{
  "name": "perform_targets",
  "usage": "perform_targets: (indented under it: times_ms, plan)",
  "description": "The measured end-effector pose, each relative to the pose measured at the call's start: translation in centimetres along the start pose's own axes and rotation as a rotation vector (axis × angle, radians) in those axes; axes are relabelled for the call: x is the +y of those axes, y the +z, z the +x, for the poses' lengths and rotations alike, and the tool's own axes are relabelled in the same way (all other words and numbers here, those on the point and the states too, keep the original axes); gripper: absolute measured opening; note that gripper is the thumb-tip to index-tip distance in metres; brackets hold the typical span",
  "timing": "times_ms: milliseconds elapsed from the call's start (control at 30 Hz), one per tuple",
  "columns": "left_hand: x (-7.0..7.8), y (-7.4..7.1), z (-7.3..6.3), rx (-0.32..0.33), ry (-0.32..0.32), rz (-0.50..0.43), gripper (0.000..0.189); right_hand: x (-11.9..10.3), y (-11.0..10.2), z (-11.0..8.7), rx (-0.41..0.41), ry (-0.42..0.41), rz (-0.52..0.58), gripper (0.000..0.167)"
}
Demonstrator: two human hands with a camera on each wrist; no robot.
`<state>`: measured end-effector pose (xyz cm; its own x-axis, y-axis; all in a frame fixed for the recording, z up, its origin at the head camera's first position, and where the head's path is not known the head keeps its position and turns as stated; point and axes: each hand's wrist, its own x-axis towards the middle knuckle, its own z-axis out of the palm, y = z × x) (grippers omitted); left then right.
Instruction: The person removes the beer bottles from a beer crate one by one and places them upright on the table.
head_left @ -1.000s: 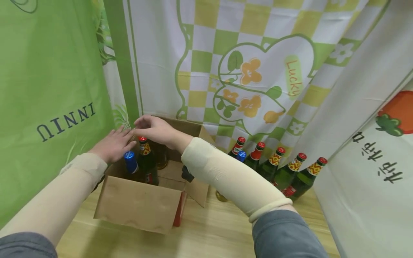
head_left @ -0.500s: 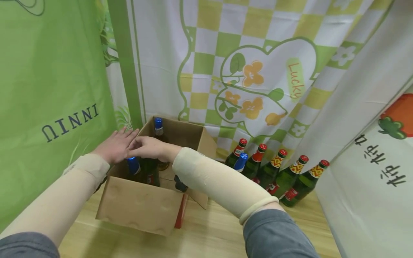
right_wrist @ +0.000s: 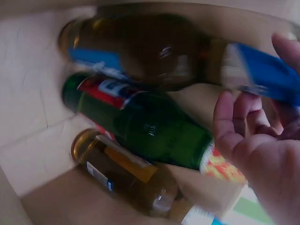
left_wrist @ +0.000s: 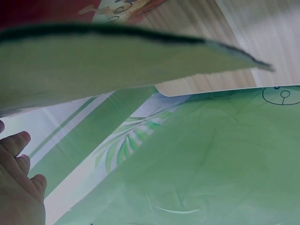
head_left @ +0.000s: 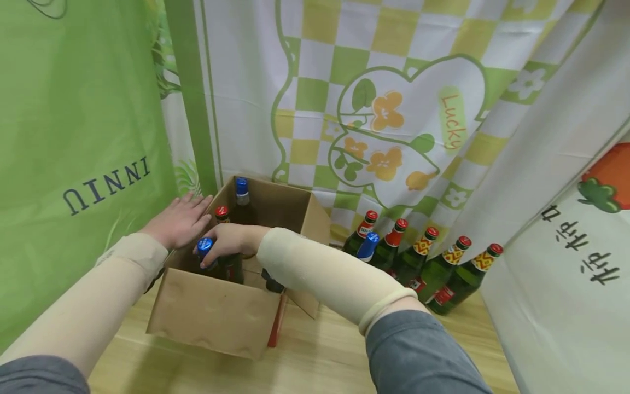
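My right hand [head_left: 232, 239] reaches into an open cardboard box [head_left: 211, 309], thumb and fingers around the blue-foiled neck of the near-left beer bottle [head_left: 204, 244]. In the right wrist view this brown beer bottle [right_wrist: 154, 51] stands upright in the box, beside a green beer bottle [right_wrist: 140, 122] and another brown one [right_wrist: 124, 164]. The green one's red cap [head_left: 222, 210] and the far brown one's blue cap [head_left: 241, 185] show in the head view. My left hand [head_left: 178, 221] rests with straight fingers at the box's left side; a cardboard flap [left_wrist: 93, 70] shows beside it in the left wrist view.
Right of the box, several green beer bottles [head_left: 412, 257] with red caps stand in a row on the wooden surface [head_left: 325, 350]. A blue-topped bottle [head_left: 367, 246] stands before them. Printed cloths [head_left: 315, 98] hang behind and at both sides.
My right hand has come down and toward me from above the red-capped bottle onto the near blue-topped bottle's neck. The far blue cap, hidden at first, now shows. My left hand stays nearly in place.
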<state>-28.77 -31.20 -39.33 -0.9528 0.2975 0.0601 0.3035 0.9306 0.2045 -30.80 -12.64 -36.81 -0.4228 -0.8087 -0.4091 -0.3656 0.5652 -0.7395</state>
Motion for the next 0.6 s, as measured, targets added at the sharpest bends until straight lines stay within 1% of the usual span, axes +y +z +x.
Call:
perform_targets:
  times_ms: [100, 167, 200, 267, 333, 400, 433, 500, 600]
  plan:
    - [-0.1, 0.3, 0.0, 0.018, 0.015, -0.020, 0.061, 0.5, 1.0, 0.7, -0.053, -0.049, -0.237, 0.040]
    - [-0.2, 0.4, 0.1, 0.023, 0.018, -0.025, 0.062, 0.8, 1.5, 1.1, -0.041, -0.085, -0.343, 0.034]
    - [-0.2, 0.4, 0.2, 0.023, 0.018, -0.025, 0.062, 0.9, 1.7, 1.3, -0.025, -0.098, -0.355, 0.030]
    - [-0.1, 0.3, 0.3, 0.022, 0.014, -0.024, 0.062, 1.3, 1.9, 1.6, 0.031, -0.117, -0.352, 0.023]
    - [0.0, 0.2, 0.3, 0.020, 0.010, -0.022, 0.062, 1.7, 2.0, 1.8, 0.081, -0.133, -0.311, 0.021]
    - [0.2, 0.0, 0.2, 0.007, 0.006, -0.012, 0.061, 2.0, 2.1, 1.9, 0.112, -0.149, -0.258, 0.021]
    - [0.2, -0.1, 0.2, 0.000, 0.004, -0.008, 0.060, 2.1, 2.1, 2.0, 0.120, -0.162, -0.223, 0.020]
    - [0.2, -0.2, 0.1, -0.015, -0.003, 0.005, 0.059, 2.1, 2.1, 2.0, 0.103, -0.197, -0.195, 0.018]
    - [0.2, -0.3, 0.0, -0.027, -0.010, 0.016, 0.059, 1.6, 2.0, 2.1, 0.066, -0.239, -0.239, 0.022]
